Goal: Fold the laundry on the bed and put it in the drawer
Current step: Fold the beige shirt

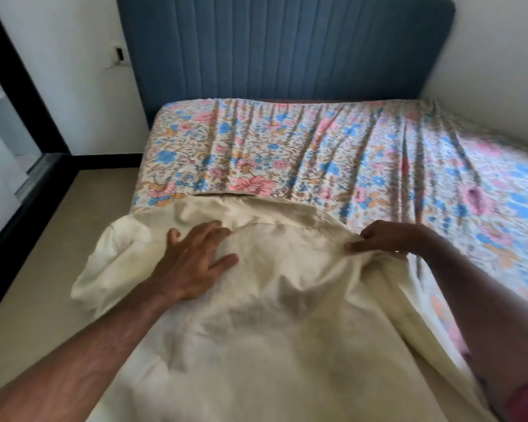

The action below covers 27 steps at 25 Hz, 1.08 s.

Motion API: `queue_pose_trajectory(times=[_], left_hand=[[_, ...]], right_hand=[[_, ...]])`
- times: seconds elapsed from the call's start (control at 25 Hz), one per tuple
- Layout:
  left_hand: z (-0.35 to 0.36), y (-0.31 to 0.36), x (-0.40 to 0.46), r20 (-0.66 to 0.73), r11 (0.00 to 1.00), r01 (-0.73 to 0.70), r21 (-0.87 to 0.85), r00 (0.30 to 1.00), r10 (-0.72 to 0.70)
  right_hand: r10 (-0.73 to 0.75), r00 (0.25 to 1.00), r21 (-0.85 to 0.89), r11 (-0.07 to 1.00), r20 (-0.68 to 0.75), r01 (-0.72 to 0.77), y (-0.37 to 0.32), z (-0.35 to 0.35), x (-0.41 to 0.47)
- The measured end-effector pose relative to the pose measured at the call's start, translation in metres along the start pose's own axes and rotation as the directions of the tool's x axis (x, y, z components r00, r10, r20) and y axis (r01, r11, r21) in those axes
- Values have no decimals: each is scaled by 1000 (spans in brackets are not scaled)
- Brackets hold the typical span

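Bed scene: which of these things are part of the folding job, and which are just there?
Part of the job:
- large cream cotton garment, spread on the bed
- left hand, pressing flat on it
- right hand, fingers pinching a fold of it

Just there:
- floral bedsheet in pink and blue
- blue padded headboard
- beige floor

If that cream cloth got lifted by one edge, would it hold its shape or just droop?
Probably droop: the cream cloth lies in soft wrinkles and bunches where the right hand pinches it. It likely weighs little, since that pinch alone raises a ridge. Its left corner spills limply off the bed, so it may slide if the flat left hand lets go.
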<state>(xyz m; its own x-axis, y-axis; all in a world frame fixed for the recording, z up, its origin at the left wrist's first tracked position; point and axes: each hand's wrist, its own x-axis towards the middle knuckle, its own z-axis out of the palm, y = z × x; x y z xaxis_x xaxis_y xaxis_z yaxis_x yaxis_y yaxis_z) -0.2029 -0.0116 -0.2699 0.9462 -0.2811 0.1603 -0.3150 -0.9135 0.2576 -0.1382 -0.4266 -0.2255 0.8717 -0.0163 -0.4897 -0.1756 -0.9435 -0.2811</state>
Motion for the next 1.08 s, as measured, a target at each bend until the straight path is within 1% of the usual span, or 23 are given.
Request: queue_pose_trajectory(times=[0.04,0.08,0.12,0.16,0.2,0.24,0.28,0.32,0.36,0.4,0.48,0.52,0.56,0.6,0.64,0.68,0.72,0.76,0.8,0.88,0.96,1.04,1.08], left_hand=[[6,30,2,123,999,-38,-28,992,41],[11,60,4,202,997,-77,-28,976,81],[17,86,5,243,993,-120,-17,962,121],[24,109,5,276,987,-162,-3,948,156],[29,128,5,306,980,-195,29,936,177],[35,141,5,326,975,-212,71,928,178],[39,150,3,327,974,-201,108,932,156],[42,155,-1,301,978,-164,133,946,117],[43,160,-6,251,981,-122,147,964,83],[43,168,-13,194,982,-101,159,979,69],[43,185,-37,119,979,-116,170,988,96],[45,193,-51,109,978,-135,158,987,119],[47,201,-66,114,979,-150,135,984,135],[49,207,-80,130,980,-160,115,981,145],[51,213,-95,143,980,-172,103,977,156],[52,218,-112,140,979,-184,92,976,170],[51,221,-129,118,981,-177,75,979,167],[48,223,-148,82,989,-136,49,988,132],[46,219,-167,33,998,-69,10,997,68],[36,202,-204,-43,995,72,-71,996,-75],[24,177,-238,-78,975,204,-85,974,-211],[7,152,-274,-101,929,368,-48,923,-371],[-2,141,-292,-93,883,468,-23,879,-468]], right_hand=[[45,992,43,998,114,-50,10,-2,-16],[68,978,70,994,199,-84,18,-6,-28],[80,960,76,992,269,-104,23,-9,-41],[83,949,76,991,305,-111,30,-12,-50],[66,964,63,994,259,-85,33,-16,-59],[17,996,10,1000,92,-18,34,-21,-61],[-43,988,-54,998,-150,35,34,-24,-65],[-100,915,-96,993,-391,67,28,-26,-66],[-127,833,-130,989,-538,67,19,-24,-72],[-151,783,-171,984,-603,58,12,-19,-80],[-201,764,-295,955,-614,15,-2,11,-106],[-251,726,-347,938,-640,19,-5,31,-125],[-307,670,-377,925,-676,44,-4,53,-145],[-332,631,-377,924,-701,67,-3,75,-167],[-307,646,-325,941,-699,97,-2,96,-190],[-232,705,-233,968,-670,98,2,115,-212],[-140,777,-147,987,-613,62,7,132,-234],[-65,833,-111,994,-550,5,15,146,-254],[-21,862,-99,994,-507,-34,23,157,-272],[22,876,-50,997,-482,-52,29,173,-301],[81,865,47,997,-496,-66,28,184,-327],[138,868,134,987,-476,-84,30,192,-342],[165,892,172,980,-421,-100,35,193,-348]])
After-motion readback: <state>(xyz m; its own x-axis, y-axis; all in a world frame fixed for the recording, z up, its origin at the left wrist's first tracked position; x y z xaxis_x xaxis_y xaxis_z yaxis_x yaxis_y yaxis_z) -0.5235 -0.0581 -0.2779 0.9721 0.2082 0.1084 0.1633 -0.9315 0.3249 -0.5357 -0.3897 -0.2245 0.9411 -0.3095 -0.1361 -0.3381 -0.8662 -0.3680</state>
